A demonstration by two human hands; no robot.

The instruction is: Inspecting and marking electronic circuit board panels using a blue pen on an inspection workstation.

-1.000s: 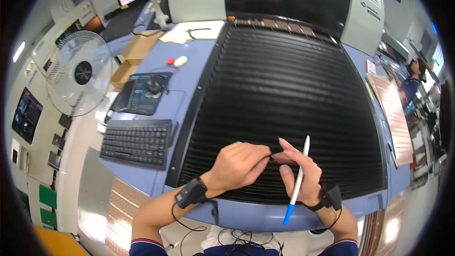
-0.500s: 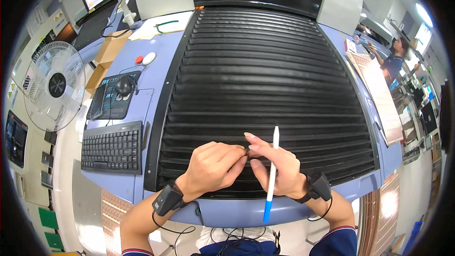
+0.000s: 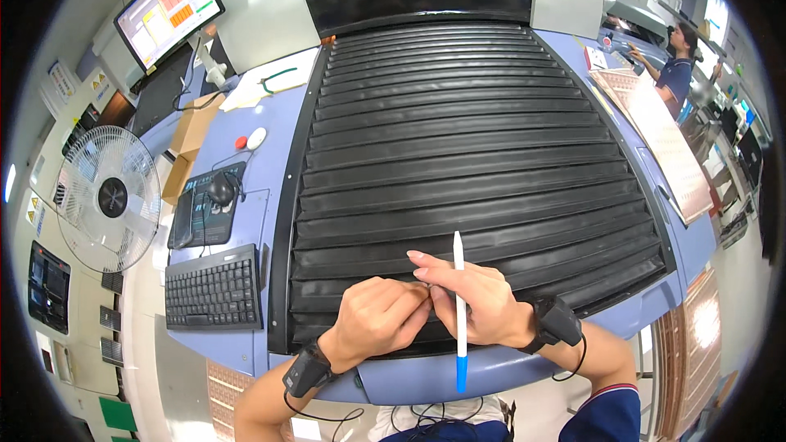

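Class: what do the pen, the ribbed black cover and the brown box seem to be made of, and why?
Pen: probably smooth plastic, evenly white and blue. Ribbed black cover: perhaps coated fabric or rubber, its folds softly shiny. Brown box: likely matt cardboard, with flat panels.

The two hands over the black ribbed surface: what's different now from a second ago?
The right hand has drawn its thumb in close to the left hand's fingertips. The pen leans less in the picture, though the camera view itself has shifted and tilted. No grasp or release is visible: the pen stays in the right hand. The keyboard and mouse kept their places.
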